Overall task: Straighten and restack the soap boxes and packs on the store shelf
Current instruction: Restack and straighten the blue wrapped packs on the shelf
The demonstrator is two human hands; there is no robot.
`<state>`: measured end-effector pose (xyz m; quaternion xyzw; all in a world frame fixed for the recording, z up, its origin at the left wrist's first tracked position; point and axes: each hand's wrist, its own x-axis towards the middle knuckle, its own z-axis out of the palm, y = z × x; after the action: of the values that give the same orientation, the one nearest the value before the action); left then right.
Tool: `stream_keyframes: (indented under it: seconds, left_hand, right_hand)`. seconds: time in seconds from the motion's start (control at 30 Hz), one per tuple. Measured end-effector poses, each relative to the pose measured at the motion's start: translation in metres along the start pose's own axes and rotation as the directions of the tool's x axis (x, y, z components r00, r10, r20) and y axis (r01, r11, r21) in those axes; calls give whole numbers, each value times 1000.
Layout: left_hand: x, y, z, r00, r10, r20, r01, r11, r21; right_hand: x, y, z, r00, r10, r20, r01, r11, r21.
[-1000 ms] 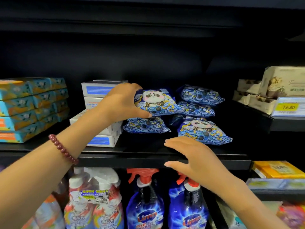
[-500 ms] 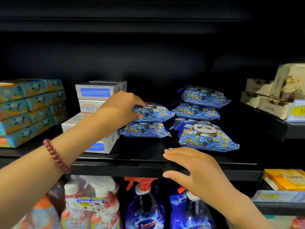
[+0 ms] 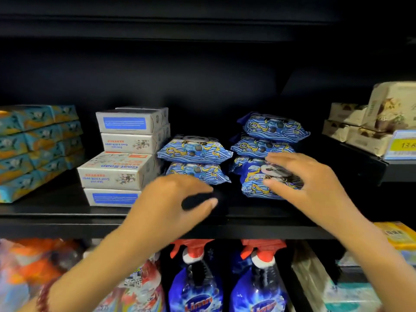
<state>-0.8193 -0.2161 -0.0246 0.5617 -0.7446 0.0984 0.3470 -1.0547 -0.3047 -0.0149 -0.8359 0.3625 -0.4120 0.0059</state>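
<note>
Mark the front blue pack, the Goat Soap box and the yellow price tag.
front blue pack [image 3: 253,189], head view, lower left of its wrapper.
Goat Soap box [image 3: 117,163], head view, its top face.
yellow price tag [image 3: 404,145], head view, its yellow field.
</note>
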Motion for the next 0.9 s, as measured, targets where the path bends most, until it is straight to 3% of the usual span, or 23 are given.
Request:
stream_keyframes:
  seconds: [0.1, 0.2, 0.3, 0.37, 0.47, 0.6, 0.7, 0.8, 0.87, 0.9]
  left_hand:
    - [-15, -7, 15, 993, -110, 36, 113, 992, -64]
    - [-18, -12, 19, 990, -138, -4, 137, 988, -65]
    - [-19, -13, 22, 992, -123, -5, 123, 992, -41]
    - [-20, -13, 22, 992, -127, -6, 127, 991, -47]
    - [-20, -13, 22, 990, -138, 2, 138, 989, -54]
    - [-21, -16, 22, 992, -126, 12, 126, 990, -63]
    - [-21, -15, 21, 983, -184, -13, 178, 964, -199]
    - [-8, -2, 13, 944, -328, -37, 224, 720, -656]
    - [6, 6, 6, 939, -343, 32, 241, 586, -774]
    - [12, 11, 3, 947, -312, 80, 252, 565, -786]
  right_hand:
    - [1, 17, 7, 971, 78, 228, -12, 960, -278]
    - [-2, 18, 9, 981, 25, 191, 32, 957, -287]
    - [3, 12, 1, 984, 21, 179, 2, 992, -126]
    - [9, 13, -5, 969, 79, 235, -56, 993, -104]
    - [17, 15, -8, 906, 220, 361, -139, 961, -237]
    - [12, 6, -8, 956, 188, 223, -123, 953, -276]
    - [0, -6, -12, 999, 20, 43, -3, 928, -373]
    - [-7, -21, -18, 975, -186, -120, 145, 947, -287]
    - [-7, -33, -18, 937, -313, -157, 259, 921, -293]
    - [-6, -40, -16, 916, -367, -161, 307, 901, -307]
